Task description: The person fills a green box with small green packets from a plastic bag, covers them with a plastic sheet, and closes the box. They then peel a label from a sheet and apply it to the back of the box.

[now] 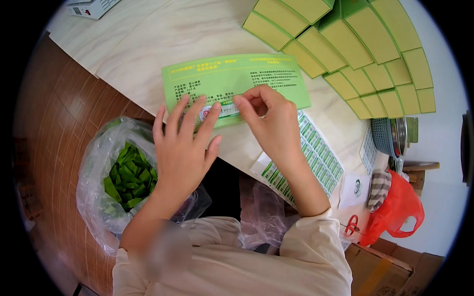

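one label (228,111), apparently mid-application on green box (222,74); left hand (185,150) spread, right hand (274,121) narrow, grip unclear; smoothing likely due.

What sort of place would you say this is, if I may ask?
Probably a small packing workspace, judging by the stacked yellow-green boxes, sheet of printed labels and flat green package on the marbled table.
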Motion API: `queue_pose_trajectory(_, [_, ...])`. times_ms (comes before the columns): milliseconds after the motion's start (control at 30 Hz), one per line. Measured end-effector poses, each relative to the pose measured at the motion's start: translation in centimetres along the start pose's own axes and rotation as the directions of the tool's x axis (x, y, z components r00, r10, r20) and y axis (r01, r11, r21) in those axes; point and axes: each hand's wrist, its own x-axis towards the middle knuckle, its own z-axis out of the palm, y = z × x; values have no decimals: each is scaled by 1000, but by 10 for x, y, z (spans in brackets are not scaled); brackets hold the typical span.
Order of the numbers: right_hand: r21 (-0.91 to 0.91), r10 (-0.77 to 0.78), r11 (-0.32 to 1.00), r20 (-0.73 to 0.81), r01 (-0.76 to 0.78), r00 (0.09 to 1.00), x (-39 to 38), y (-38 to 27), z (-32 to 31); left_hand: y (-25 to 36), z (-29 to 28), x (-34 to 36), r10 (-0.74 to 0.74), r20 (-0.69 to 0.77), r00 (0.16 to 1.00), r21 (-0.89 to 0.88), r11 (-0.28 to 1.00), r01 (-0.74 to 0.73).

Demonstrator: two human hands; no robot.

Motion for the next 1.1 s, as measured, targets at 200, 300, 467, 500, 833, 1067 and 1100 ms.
queue_pose_trajectory(200, [39,176,983,41,-178,984,21,25,-25,29,14,23,90,148,985,14,996,-93])
queue_pose_trajectory(300, [94,220,969,111,-230,969,26,17,-28,40,33,30,188,127,974,-16,982,-188])
queue_pose_trajectory(467, [4,-12,1000,-121,12,993,17,31,-16,39,28,14,441,271,856,-454,842,-290])
queue_pose_trajectory(500, [-219,-239,951,-63,220,969,16,32,-16,32,24,2,508,213,835,-614,734,-290])
queue_pose_trajectory(833, [424,-647,763,484,488,589,-38,-50,7,-52,-20,-90,-410,-306,859,-874,478,-83])
queue_pose_trajectory(1067, [330,-621,770,584,546,523,-53,-51,28,-51,-17,-68,-599,-164,784,-952,305,34])
queue_pose_trajectory(1100, [439,-627,777,607,452,489,-68,-54,25,-52,-16,-59,-587,-171,791,-943,331,42])
